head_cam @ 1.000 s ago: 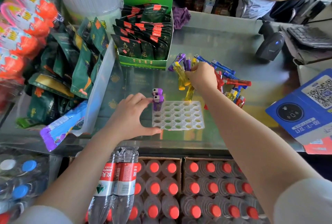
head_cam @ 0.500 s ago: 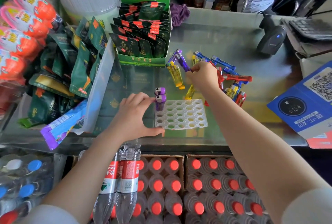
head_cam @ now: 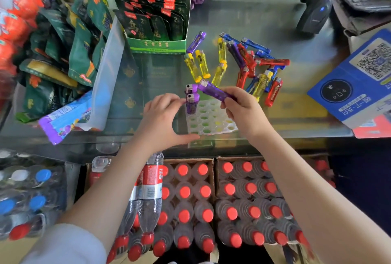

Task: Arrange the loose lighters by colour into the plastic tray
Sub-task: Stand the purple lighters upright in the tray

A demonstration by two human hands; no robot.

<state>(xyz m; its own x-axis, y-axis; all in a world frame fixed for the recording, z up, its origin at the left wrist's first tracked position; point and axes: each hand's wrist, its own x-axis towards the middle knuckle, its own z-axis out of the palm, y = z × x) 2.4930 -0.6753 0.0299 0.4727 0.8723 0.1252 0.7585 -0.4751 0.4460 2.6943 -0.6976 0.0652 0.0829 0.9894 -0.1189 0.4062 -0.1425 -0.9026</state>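
A white plastic tray [head_cam: 213, 125] with round holes lies on the glass counter near its front edge. Two purple lighters [head_cam: 192, 103] stand upright in its far left corner. My left hand [head_cam: 164, 119] rests at the tray's left edge, thumb along the front, fingertips by the standing lighters. My right hand [head_cam: 243, 108] pinches a purple lighter [head_cam: 213, 90], tilted with its metal head pointing left, just above the tray's far edge. Behind the tray lie loose lighters: yellow ones [head_cam: 200, 65], one purple [head_cam: 196, 42], and a red and blue heap [head_cam: 257, 62].
A green box of tea sachets [head_cam: 157, 20] stands behind the lighters. Snack packets [head_cam: 69, 52] crowd the left. A barcode scanner [head_cam: 314, 15] and a blue QR payment stand [head_cam: 359, 77] sit on the right. Bottled water with red caps [head_cam: 207, 200] fills boxes under the counter.
My right hand has picked a purple lighter out of the heap and brought it back toward me to the tray's far edge. My left hand has stayed at the tray.
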